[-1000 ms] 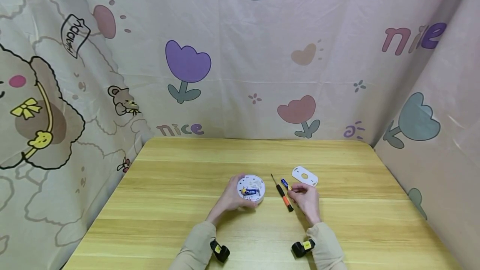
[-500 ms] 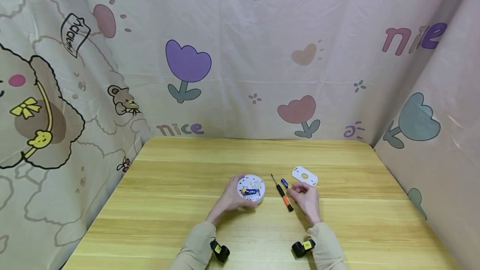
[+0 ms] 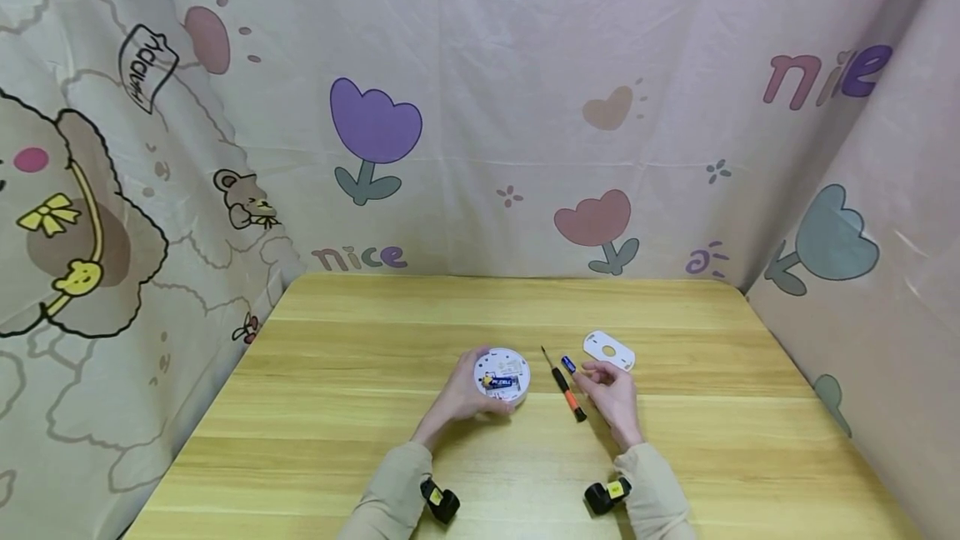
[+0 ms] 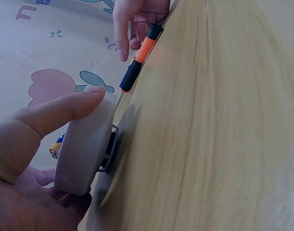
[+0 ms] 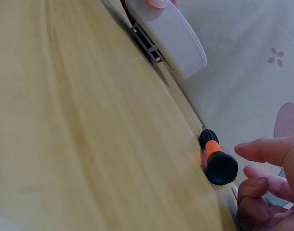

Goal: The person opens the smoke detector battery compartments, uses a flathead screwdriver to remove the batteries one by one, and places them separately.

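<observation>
My left hand [image 3: 461, 394] grips a round white smoke alarm [image 3: 483, 363] by its sides, its back facing up. A blue and yellow battery [image 3: 501, 383] lies at the alarm's back; its yellow end pokes past the alarm in the left wrist view. A slotted grille [image 5: 147, 44] shows on the alarm's underside, close over the table. My right hand [image 3: 611, 394] is at the near end of a second blue battery [image 3: 568, 364] on the table, fingertips right at it. In the right wrist view its index finger is stretched out and the others are bent, with nothing seen between them.
A screwdriver [image 3: 569, 395] with a black and orange handle lies between the hands, tip pointing away. Behind the right hand lies a white mounting plate [image 3: 609, 351] with a central hole. A printed cloth [image 3: 480, 107] hangs behind the wooden table [image 3: 337, 340].
The second battery's yellow end, visible at the right fingertips one second ago, is out of sight now. The left hand and the smoke alarm have stayed in place.
</observation>
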